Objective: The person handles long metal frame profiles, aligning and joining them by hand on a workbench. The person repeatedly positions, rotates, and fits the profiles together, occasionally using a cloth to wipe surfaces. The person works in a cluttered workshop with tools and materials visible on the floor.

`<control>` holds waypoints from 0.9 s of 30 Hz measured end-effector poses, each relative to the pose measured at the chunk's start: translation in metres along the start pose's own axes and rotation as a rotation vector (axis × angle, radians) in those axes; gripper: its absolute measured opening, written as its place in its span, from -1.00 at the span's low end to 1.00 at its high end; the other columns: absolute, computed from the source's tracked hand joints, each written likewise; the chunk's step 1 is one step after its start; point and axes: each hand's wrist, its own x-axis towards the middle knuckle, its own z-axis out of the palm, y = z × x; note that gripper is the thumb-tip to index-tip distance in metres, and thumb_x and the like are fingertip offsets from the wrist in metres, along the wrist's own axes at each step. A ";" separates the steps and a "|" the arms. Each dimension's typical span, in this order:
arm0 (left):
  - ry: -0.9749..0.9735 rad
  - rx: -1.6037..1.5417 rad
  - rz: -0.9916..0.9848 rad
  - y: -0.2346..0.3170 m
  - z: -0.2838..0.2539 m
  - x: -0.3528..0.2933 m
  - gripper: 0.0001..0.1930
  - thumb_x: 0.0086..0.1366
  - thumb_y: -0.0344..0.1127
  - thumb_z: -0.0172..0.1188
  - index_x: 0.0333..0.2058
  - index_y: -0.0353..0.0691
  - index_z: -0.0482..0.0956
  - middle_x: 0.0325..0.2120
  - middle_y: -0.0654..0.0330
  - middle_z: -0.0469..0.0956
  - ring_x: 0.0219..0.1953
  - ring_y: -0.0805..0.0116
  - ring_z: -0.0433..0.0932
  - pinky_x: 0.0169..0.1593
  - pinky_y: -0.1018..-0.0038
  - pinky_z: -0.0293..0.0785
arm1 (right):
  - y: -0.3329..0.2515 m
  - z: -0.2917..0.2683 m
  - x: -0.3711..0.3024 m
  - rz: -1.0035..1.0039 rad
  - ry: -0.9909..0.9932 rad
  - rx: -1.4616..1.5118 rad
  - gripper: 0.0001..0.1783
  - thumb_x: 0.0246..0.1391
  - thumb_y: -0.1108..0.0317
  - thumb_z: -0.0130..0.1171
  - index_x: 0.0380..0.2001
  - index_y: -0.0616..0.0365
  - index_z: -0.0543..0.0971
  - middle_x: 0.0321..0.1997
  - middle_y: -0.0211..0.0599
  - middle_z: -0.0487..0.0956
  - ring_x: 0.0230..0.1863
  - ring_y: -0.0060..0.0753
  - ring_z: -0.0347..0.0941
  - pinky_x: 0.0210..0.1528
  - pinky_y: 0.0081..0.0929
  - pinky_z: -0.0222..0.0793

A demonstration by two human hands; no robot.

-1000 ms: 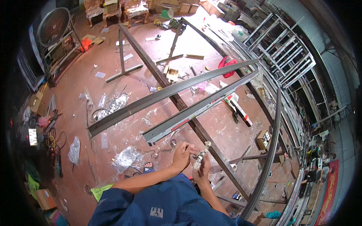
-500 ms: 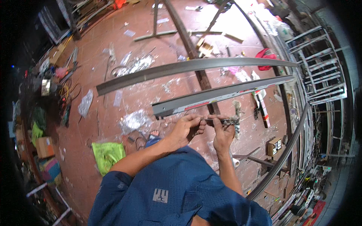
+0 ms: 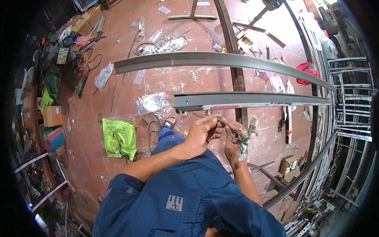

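Note:
In front of my chest, my left hand (image 3: 200, 136) is closed in a pinch, its fingertips meeting those of my right hand (image 3: 233, 140). Whatever sits between the fingertips is small and mostly hidden. A dirty grey-white rag (image 3: 252, 128) sticks out of the right hand's outer side, with its fingers bent around part of it. Just beyond the hands runs a grey metal bar (image 3: 252, 98) with a hole near its left end and a printed strip along its near side. A second grey metal bar (image 3: 205, 59) lies farther off, roughly parallel. Neither hand visibly touches the bars.
Dark beams (image 3: 230, 35) run beneath the bars. Clear plastic wrap (image 3: 153, 104) and a yellow-green bag (image 3: 118, 138) lie on the red tiled floor. Another beam (image 3: 304, 173) slants at the right, near a small cardboard box (image 3: 289, 165). Metal ladders (image 3: 352, 98) stand far right.
The view has turned, so the bars lie more level. A thin dark piece showed between my hands before; now the fingertips are closer together and hide it. The rag hangs lower beside my right hand.

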 end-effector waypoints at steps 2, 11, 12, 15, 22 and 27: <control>-0.013 0.074 0.029 0.008 0.001 -0.006 -0.57 0.59 -0.27 0.13 0.31 -0.35 0.49 -0.29 0.21 0.66 -0.36 0.48 0.61 -0.30 0.53 0.54 | 0.005 0.007 0.003 -0.048 -0.021 -0.018 -0.77 0.37 0.67 0.13 -0.01 0.16 0.45 0.08 0.00 0.65 0.10 -0.17 0.66 0.15 -0.24 0.61; -0.011 0.793 0.406 0.066 -0.045 -0.017 -0.41 0.43 -0.37 0.30 0.39 -0.30 0.42 -0.32 0.31 0.55 -0.38 0.58 0.47 -0.27 0.56 0.49 | -0.007 0.041 0.050 0.272 0.023 0.243 -0.90 0.50 0.47 0.05 -0.04 0.27 0.46 -0.02 -0.04 0.64 0.04 -0.18 0.68 0.16 -0.20 0.64; 0.062 0.914 0.525 0.079 -0.060 -0.018 -0.41 0.39 -0.35 0.34 0.36 -0.29 0.46 -0.31 0.30 0.55 -0.38 0.56 0.49 -0.27 0.55 0.50 | -0.005 0.049 0.055 0.298 0.075 0.289 -0.85 0.52 0.43 0.04 -0.07 0.33 0.49 -0.08 -0.07 0.66 -0.01 -0.19 0.70 0.13 -0.22 0.65; 0.131 0.975 0.594 0.112 -0.121 -0.003 -0.37 0.32 -0.37 0.39 0.36 -0.19 0.49 -0.19 0.24 0.59 -0.26 0.50 0.56 -0.19 0.51 0.55 | 0.005 0.059 0.075 0.340 -0.008 0.269 -0.85 0.53 0.40 0.04 -0.06 0.29 0.49 -0.11 -0.10 0.67 -0.06 -0.14 0.72 0.12 -0.16 0.65; -0.266 0.973 0.323 0.148 -0.175 0.060 -0.33 0.22 -0.50 0.37 0.34 -0.04 0.56 0.05 0.14 0.64 0.00 0.39 0.59 0.05 0.46 0.57 | 0.026 0.078 0.091 0.455 -0.098 0.234 -0.76 0.54 0.28 0.08 0.05 0.24 0.44 -0.12 -0.13 0.71 -0.11 -0.23 0.71 0.05 -0.26 0.67; -0.352 0.950 0.254 0.151 -0.173 0.073 -0.39 0.22 -0.59 0.36 0.27 -0.14 0.62 -0.15 0.25 0.72 -0.15 0.48 0.65 -0.03 0.50 0.62 | 0.019 0.091 0.090 0.520 -0.137 0.169 -0.77 0.54 0.30 0.07 0.03 0.25 0.47 -0.13 -0.16 0.70 -0.09 -0.28 0.71 0.07 -0.29 0.67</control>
